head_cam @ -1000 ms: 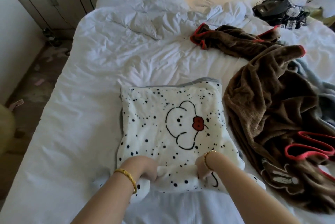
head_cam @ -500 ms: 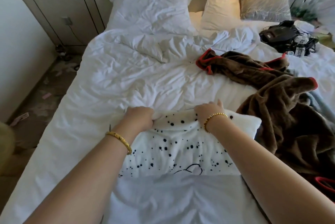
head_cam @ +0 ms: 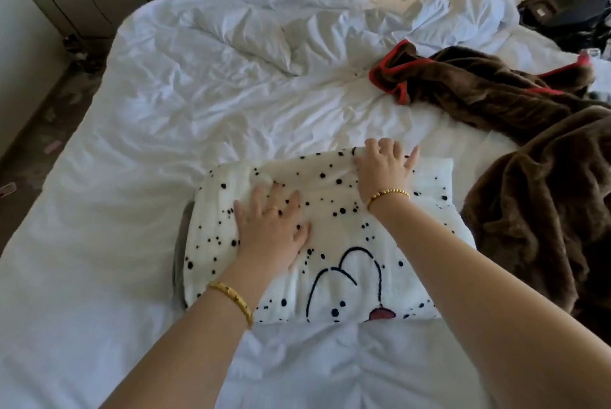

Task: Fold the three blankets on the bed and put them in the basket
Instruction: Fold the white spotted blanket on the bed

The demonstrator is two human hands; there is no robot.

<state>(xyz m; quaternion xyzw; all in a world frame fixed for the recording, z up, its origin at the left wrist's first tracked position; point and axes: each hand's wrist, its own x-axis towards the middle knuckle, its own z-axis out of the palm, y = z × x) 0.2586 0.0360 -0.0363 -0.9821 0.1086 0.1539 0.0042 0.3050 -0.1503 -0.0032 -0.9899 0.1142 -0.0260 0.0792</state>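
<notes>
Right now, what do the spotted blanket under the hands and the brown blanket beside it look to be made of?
Spotted blanket: looks like soft fleece, matte white with black dots; it dents under the left hand.
Brown blanket: looks like plush or faux fur, going by its slightly shiny pile and heavy folds, with a red trim.
</notes>
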